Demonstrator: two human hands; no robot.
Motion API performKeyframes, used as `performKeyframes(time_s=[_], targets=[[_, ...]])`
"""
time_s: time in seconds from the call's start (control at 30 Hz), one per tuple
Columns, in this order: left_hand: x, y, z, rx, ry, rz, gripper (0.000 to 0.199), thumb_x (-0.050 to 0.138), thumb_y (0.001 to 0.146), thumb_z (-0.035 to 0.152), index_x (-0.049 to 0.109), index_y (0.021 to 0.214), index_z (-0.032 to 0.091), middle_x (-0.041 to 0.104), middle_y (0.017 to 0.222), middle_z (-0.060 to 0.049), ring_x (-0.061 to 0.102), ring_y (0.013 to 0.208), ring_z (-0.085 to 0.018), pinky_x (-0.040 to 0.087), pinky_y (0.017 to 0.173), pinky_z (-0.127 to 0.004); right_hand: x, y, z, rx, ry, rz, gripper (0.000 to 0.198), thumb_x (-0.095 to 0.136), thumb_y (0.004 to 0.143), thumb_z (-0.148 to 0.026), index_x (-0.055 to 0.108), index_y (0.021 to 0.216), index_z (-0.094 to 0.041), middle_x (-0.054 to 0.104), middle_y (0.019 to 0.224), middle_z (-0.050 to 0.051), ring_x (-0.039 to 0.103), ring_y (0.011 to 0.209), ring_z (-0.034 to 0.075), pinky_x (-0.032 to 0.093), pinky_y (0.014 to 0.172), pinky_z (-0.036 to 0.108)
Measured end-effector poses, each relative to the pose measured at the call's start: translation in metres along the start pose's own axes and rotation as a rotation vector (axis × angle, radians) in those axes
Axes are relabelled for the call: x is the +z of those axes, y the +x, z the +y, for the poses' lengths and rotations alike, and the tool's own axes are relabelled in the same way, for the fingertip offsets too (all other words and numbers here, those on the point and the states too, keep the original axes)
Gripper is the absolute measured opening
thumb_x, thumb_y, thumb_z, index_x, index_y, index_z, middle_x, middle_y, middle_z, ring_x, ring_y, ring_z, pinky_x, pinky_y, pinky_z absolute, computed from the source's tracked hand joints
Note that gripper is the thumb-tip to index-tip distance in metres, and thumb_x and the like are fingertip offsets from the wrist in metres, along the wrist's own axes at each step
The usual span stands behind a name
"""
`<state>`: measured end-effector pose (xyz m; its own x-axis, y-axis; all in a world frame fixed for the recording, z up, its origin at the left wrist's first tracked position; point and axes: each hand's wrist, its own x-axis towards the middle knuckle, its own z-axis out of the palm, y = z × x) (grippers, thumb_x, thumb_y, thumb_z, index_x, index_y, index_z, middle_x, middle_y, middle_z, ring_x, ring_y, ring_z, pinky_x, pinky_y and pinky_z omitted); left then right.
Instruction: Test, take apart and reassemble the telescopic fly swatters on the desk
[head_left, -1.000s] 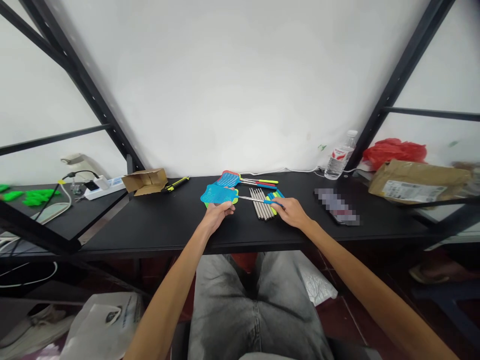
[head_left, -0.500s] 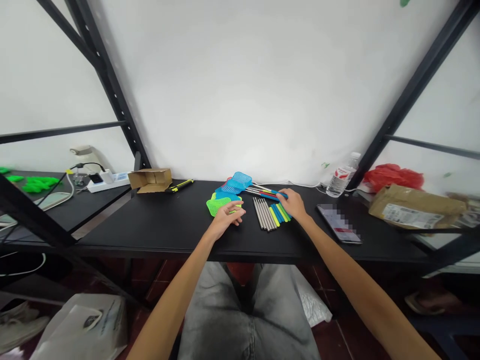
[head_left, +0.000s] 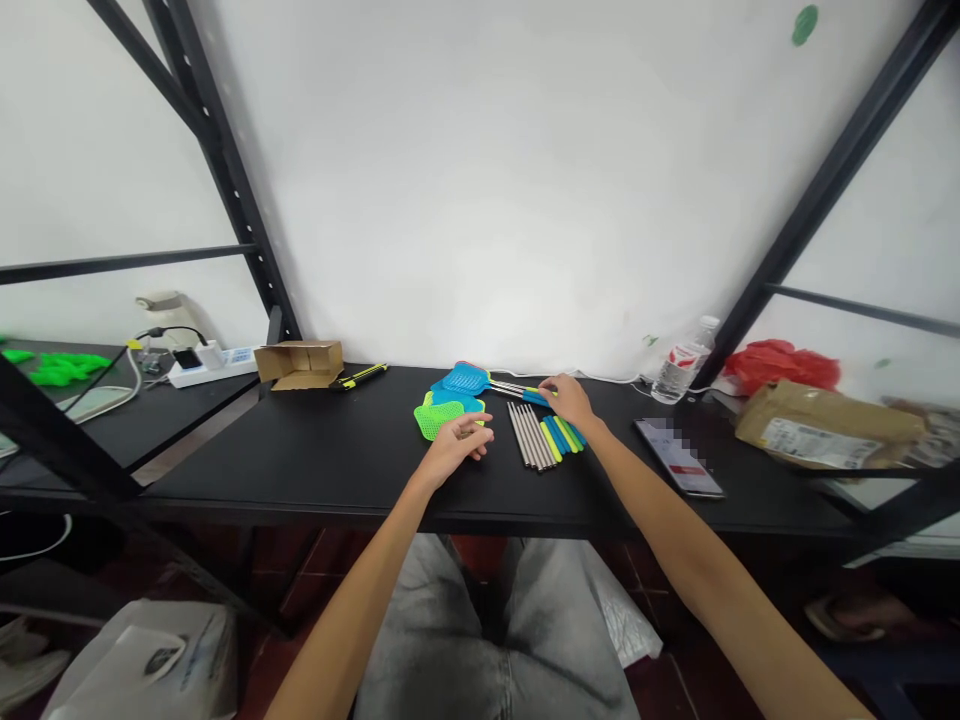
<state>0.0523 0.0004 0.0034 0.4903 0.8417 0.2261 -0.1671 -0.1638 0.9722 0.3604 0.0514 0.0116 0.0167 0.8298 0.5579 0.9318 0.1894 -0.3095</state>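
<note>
A blue fly swatter [head_left: 466, 379] with a metal rod lies on top of other swatters near the wall. My right hand [head_left: 570, 402] is closed at its blue handle, fingers pinched on the grip. My left hand [head_left: 454, 448] hovers by a loose green swatter head [head_left: 435, 419], fingers loosely bent and apart, with nothing in them. More blue and yellow-green heads are partly hidden under the stack. Between my hands, several metal rods [head_left: 531, 437] lie in a row. Beside them is a row of yellow, blue and green handles [head_left: 562, 435], just below my right hand.
On the black tabletop [head_left: 300, 465], an open cardboard box [head_left: 301, 364] and a yellow-black utility knife [head_left: 361, 376] lie left. At right are a phone [head_left: 679, 458], a water bottle [head_left: 684, 362], a brown parcel [head_left: 829, 425] and a red bag [head_left: 784, 367]. Black posts frame both sides.
My right hand has moved left and the blue swatter has come down onto the stack, its head shifting left. My left hand stays by the green head. The view has tilted slightly.
</note>
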Motion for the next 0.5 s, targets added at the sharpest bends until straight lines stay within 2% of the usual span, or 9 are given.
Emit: performKeyframes(time_s=[0.17,0.3,0.37,0.43,0.5], targets=[[0.0,0.0,-0.003,0.014,0.078,-0.02,0.042,0.075,0.078,0.044,0.07,0.112,0.019,0.069,0.082,-0.005,0.06,0.063,-0.014,0.048,0.059,-0.027,-0.029,-0.042,0.005,-0.015,0.035,0.075,0.024,0.051,0.094,-0.032,0.072,0.096,-0.021,0.07,0.096,0.007,0.063,0.086,0.022,0.049,0.081,0.035],[0.008,0.002,-0.006,0.064,0.286,-0.013,0.027,0.074,0.076,0.041,0.074,0.094,0.02,0.066,0.07,-0.003,0.058,0.06,-0.017,0.044,0.061,-0.029,-0.045,-0.087,0.008,0.035,0.014,0.083,0.026,0.048,0.095,-0.034,0.072,0.093,-0.023,0.07,0.093,0.006,0.064,0.082,0.021,0.049,0.076,0.034],[0.017,0.005,-0.006,0.064,0.45,0.082,0.02,0.073,0.075,0.041,0.074,0.078,0.021,0.065,0.067,-0.004,0.058,0.06,-0.018,0.04,0.061,-0.03,-0.047,-0.101,0.006,0.088,-0.015,0.084,0.024,0.05,0.094,-0.034,0.072,0.093,-0.024,0.071,0.093,0.006,0.065,0.079,0.02,0.049,0.072,0.032],[0.029,0.01,-0.008,0.046,0.618,0.217,0.024,0.073,0.074,0.043,0.071,0.065,0.021,0.065,0.065,-0.005,0.058,0.062,-0.021,0.036,0.061,-0.031,-0.047,-0.106,0.002,0.109,-0.066,0.075,0.021,0.054,0.093,-0.033,0.073,0.09,-0.024,0.071,0.091,0.006,0.065,0.079,0.021,0.047,0.067,0.03],[0.043,0.016,-0.008,0.017,0.782,0.307,0.03,0.073,0.074,0.047,0.068,0.061,0.021,0.064,0.064,-0.007,0.059,0.067,-0.023,0.035,0.064,-0.032,-0.046,-0.105,-0.003,0.12,-0.112,0.049,0.019,0.056,0.091,-0.032,0.073,0.087,-0.025,0.071,0.09,0.006,0.065,0.081,0.021,0.044,0.063,0.028]])
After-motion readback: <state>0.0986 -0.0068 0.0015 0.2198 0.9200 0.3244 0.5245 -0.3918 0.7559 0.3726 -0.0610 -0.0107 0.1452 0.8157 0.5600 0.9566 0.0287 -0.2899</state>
